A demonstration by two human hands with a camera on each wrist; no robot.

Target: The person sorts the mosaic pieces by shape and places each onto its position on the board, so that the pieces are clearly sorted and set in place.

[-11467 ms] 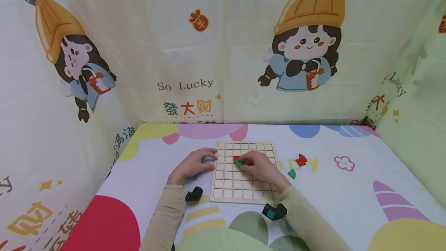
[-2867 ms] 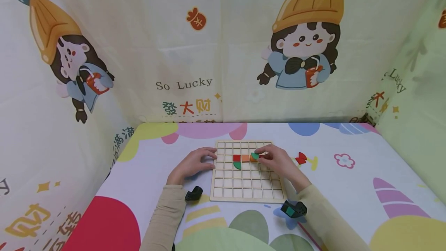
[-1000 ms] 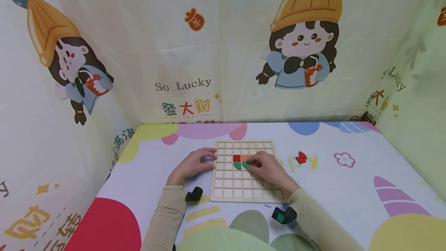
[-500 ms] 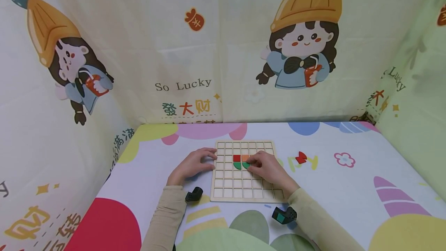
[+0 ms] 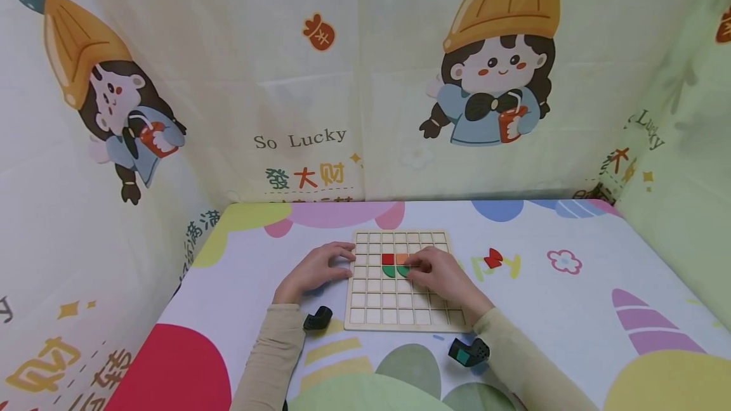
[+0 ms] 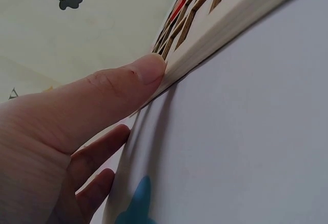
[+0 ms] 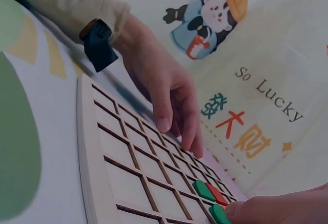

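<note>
A wooden grid board [image 5: 374,316] lies on the table. In its cells sit a red square tile [image 5: 388,259], an orange square tile [image 5: 401,259] and, below the red one, a green quarter-circle tile [image 5: 389,271]. My right hand [image 5: 440,276] pinches a second green quarter-circle tile [image 7: 219,214] at the cell below the orange square; the thumb is on it in the right wrist view. The cells under this hand are hidden. My left hand [image 5: 318,269] touches the board's left edge, thumb and fingers extended and spread apart, as the left wrist view also shows.
Two red quarter-circle tiles [image 5: 493,259] lie loose on the patterned tablecloth [image 5: 537,309], right of the board. Black wrist cameras sit on the left wrist [image 5: 318,318] and right wrist [image 5: 469,352]. Printed cloth walls [image 5: 394,176] enclose the table's back and sides.
Since the oldest frame, my right hand has set one green tile below the red square and brought another from the right to the cell beside it. Over the last second, hardly anything moved.
</note>
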